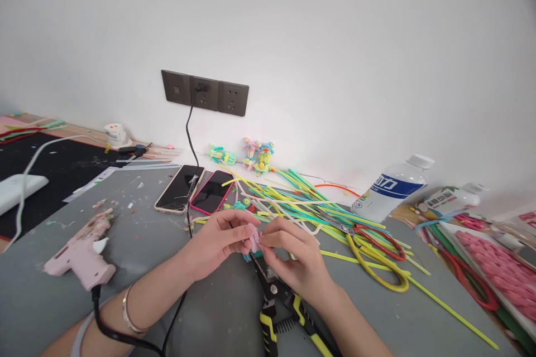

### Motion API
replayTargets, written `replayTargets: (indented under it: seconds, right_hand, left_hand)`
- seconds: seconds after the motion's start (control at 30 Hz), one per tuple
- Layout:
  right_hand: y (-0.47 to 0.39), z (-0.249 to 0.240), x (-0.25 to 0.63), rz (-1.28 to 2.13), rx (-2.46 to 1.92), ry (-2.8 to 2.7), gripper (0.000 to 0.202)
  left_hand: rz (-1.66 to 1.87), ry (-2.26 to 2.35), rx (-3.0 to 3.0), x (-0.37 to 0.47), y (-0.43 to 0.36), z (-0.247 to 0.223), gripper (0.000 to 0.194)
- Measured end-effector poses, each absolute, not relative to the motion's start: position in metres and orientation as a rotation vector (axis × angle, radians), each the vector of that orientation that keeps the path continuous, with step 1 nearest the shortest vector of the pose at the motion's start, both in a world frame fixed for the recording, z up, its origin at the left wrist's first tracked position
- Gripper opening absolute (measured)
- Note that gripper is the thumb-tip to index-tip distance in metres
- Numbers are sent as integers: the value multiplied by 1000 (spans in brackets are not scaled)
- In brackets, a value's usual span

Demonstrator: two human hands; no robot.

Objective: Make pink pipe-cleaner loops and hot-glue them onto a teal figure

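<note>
Between the fingertips of both hands is a small pale pink fuzzy piece (254, 237); its exact kind is too small to make out. My left hand (221, 242) pinches it from the left, thumb against fingers. From the right, my right hand (295, 248) grips its other side with thumb and forefinger. Black and yellow wire-stripping pliers (273, 290) lie on the table just under the hands, jaws partly covered by them. Behind the fingers spreads a pile of yellow, green and white pipe cleaners (288, 201).
A pink glue gun (81, 256) lies at left, its cord crossing under my left forearm. Two phones (180, 189) rest behind. Scissors (368, 251) with red and yellow handles, a bottle (391, 187) and small fuzzy figures (258, 156) stand or lie around the pile.
</note>
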State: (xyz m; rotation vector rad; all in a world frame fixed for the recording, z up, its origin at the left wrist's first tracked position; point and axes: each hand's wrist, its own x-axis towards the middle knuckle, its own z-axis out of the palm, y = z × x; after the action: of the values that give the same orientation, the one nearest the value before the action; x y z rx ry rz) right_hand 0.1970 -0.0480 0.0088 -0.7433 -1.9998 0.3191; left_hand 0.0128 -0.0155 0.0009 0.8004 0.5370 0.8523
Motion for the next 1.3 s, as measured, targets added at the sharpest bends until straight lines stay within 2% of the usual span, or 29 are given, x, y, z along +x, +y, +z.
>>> replayTargets:
  seconds: [0.13,0.23,0.33,0.47,0.6,0.83,1.13,1.3]
  right_hand:
    - [-48,9,197,363,-726,-2020,20]
    - [-48,8,198,521,-711,-1941,14]
    - [-47,8,199,825,-750,-1751,8]
    - [-45,8,199,1310,-803,-1544,29]
    - [-44,8,197,1618,-805,-1459,31]
    - [-43,7,197,1576,-833,-1284,23]
    - [-44,4,197,1137,-909,-1444,10]
    - [-44,3,196,1091,-898,-1508,7]
  left_hand:
    - [849,512,823,12,-18,3,18]
    - [879,510,860,10,-18,3,17]
    - [947,504,942,10,-18,3,13]
    - [991,417,1099,11,-17,1,3]
    - [1010,390,1221,10,-17,0,4]
    - [1085,469,1332,9,-16,-1,3]
    - [999,649,1326,12,-14,-1,10]
    - [1017,728,1383,10,-15,0,7]
